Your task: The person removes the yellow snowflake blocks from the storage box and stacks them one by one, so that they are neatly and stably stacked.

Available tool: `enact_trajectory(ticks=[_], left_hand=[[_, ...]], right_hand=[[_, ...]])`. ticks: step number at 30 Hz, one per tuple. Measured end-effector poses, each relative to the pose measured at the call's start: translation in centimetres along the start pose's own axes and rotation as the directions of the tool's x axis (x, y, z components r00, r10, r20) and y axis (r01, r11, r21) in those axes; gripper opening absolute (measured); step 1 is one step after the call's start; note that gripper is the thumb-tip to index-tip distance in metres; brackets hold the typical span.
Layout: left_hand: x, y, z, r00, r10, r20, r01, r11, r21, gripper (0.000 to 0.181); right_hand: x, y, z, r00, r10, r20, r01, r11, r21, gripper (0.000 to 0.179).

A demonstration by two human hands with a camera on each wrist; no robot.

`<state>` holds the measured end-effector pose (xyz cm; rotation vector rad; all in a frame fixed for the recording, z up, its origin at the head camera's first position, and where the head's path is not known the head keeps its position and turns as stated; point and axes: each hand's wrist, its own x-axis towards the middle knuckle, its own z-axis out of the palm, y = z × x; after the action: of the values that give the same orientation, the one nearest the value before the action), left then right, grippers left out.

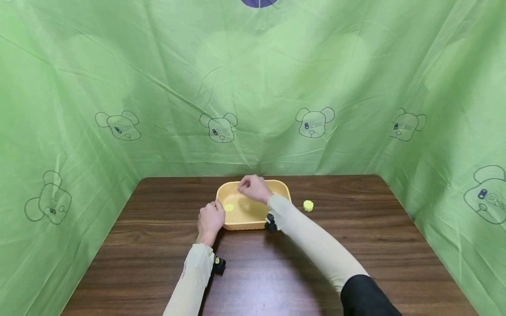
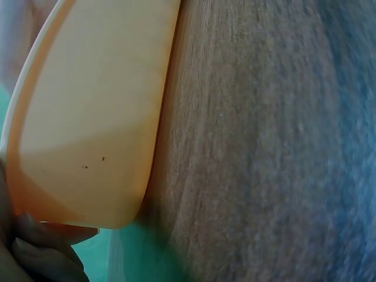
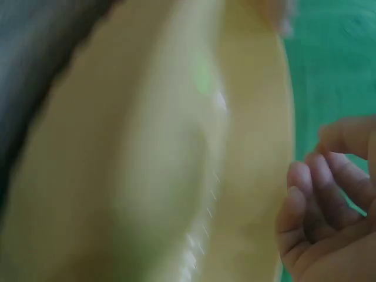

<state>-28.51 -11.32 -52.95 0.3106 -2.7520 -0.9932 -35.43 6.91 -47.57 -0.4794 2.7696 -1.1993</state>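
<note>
A shallow yellow plastic basin (image 1: pixel 247 226) with rounded corners stands near the table's far edge. At its left end my left hand (image 1: pixel 211 218) grips the rim; in the left wrist view the fingers (image 2: pixel 44 249) curl at the basin's corner. Above the basin hovers my right hand (image 1: pixel 254 188), its fingers loosely bent. In the right wrist view nothing shows between the thumb and fingers (image 3: pixel 320 182) of that hand. Inside the basin, at the left, lies a small yellow-green, bumpy-edged piece (image 1: pixel 229 207); in the right wrist view it is a blur.
On the table, just right of the basin, sits a yellow-green knobbly ball-like piece (image 1: pixel 308 205). The dark wood-grain table (image 1: pixel 158 245) reaches back to a green cloth (image 1: pixel 261 149) with bear-face outlines, which hangs on the far side and both sides.
</note>
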Motion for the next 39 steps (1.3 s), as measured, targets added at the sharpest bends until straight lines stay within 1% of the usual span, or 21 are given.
enact_trajectory(ticks=[3,5,7,10,14,17,19,24,31,34,39], left_hand=[[-0.1,0.1,0.0,1.0,0.004,0.009,-0.004,1.0,0.009,0.057],[-0.2,0.0,0.0,1.0,0.002,0.013,-0.002,1.0,0.012,0.057],[-0.3,0.0,0.0,1.0,0.003,0.016,-0.003,1.0,0.013,0.057],[-0.3,-0.1,0.0,1.0,0.009,0.008,-0.009,1.0,0.011,0.056],[-0.3,-0.1,-0.1,1.0,0.019,-0.003,-0.019,1.0,0.007,0.055],[-0.3,0.0,-0.1,1.0,0.021,-0.004,-0.021,1.0,0.003,0.055],[-0.2,0.1,-0.1,1.0,0.023,-0.007,-0.023,1.0,-0.001,0.055],[-0.2,0.1,-0.2,1.0,0.027,-0.014,-0.027,1.0,-0.006,0.054],[0.0,0.2,-0.3,1.0,0.018,-0.004,-0.018,1.0,-0.01,0.053],[0.2,0.2,-0.4,1.0,0.015,0.002,-0.015,1.0,-0.011,0.052],[0.2,0.1,-0.5,1.0,0.006,0.017,-0.006,1.0,0.006,0.052]], right_hand=[[-0.1,-0.6,2.3,0.995,0.027,0.093,-0.025,0.999,-0.026,0.013],[-0.2,-0.8,3.5,0.99,0.04,0.136,-0.034,0.998,-0.046,0.016],[-0.3,-1.0,4.4,0.989,0.043,0.139,-0.033,0.997,-0.073,0.019],[-0.3,-0.9,5.3,0.99,0.063,0.123,-0.052,0.994,-0.095,0.026],[-0.3,-0.8,6.1,0.983,0.128,0.129,-0.114,0.987,-0.111,0.035],[-0.3,-0.8,6.2,0.98,0.152,0.13,-0.134,0.981,-0.138,0.034],[-0.3,-0.8,6.3,0.981,0.152,0.122,-0.134,0.98,-0.146,0.031],[-0.5,-0.8,6.1,0.981,0.154,0.114,-0.137,0.98,-0.143,0.028],[-0.6,-1.0,5.9,0.979,0.166,0.123,-0.148,0.979,-0.143,0.024],[-0.6,-1.0,5.9,0.98,0.163,0.118,-0.148,0.981,-0.125,0.023],[-0.7,-0.4,6.1,0.981,0.159,0.109,-0.156,0.987,-0.04,0.021]])
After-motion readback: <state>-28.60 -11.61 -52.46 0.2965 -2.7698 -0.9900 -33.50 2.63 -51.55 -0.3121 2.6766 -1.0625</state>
